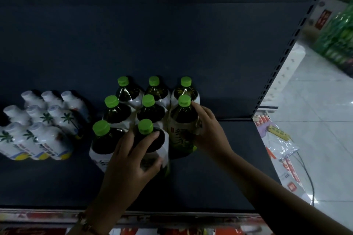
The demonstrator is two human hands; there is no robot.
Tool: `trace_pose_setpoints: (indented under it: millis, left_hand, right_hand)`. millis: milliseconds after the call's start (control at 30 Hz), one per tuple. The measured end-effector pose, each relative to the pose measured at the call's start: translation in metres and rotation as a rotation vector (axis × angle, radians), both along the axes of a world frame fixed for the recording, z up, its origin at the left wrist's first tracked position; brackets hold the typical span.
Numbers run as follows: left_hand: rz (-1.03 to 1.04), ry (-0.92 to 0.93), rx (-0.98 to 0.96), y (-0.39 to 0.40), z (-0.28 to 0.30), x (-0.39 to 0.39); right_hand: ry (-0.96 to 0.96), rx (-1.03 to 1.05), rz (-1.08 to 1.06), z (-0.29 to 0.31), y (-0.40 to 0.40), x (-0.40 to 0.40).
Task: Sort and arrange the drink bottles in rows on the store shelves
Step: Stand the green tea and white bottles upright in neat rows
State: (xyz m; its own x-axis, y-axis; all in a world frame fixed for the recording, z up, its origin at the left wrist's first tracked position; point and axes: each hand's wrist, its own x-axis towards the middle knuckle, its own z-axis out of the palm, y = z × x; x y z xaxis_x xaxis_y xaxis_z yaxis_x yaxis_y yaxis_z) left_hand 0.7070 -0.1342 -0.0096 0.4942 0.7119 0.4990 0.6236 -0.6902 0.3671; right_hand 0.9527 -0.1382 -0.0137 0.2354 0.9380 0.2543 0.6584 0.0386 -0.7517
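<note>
Green-capped bottles (148, 108) in rows, left hand (131, 160) and right hand (210, 129) each gripping one, white bottles (38, 124) beside

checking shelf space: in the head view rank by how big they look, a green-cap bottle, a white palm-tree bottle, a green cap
1. Green-cap bottle
2. White palm-tree bottle, though nearness to the camera makes the gap unsure
3. Green cap

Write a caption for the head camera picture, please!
Two hands, left and right, each grip a green-capped tea bottle on a dark shelf.
</note>
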Motion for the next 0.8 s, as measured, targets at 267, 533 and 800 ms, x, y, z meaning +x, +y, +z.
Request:
trace_pose_setpoints:
  millis: [267, 533, 800]
  left_hand:
    - [0.031, -0.024, -0.019, -0.007, -0.002, 0.006]
    - [0.067, 0.173, 0.073, -0.012, -0.004, -0.003]
    - [0.111, 0.213, 0.105, -0.015, -0.003, -0.003]
  right_hand:
    - [-0.033, -0.028, 0.027, 0.002, 0.004, 0.007]
    - [-0.145, -0.064, 0.088, 0.020, -0.007, 0.013]
    - [-0.100, -0.126, 0.170, 0.019, -0.047, 0.007]
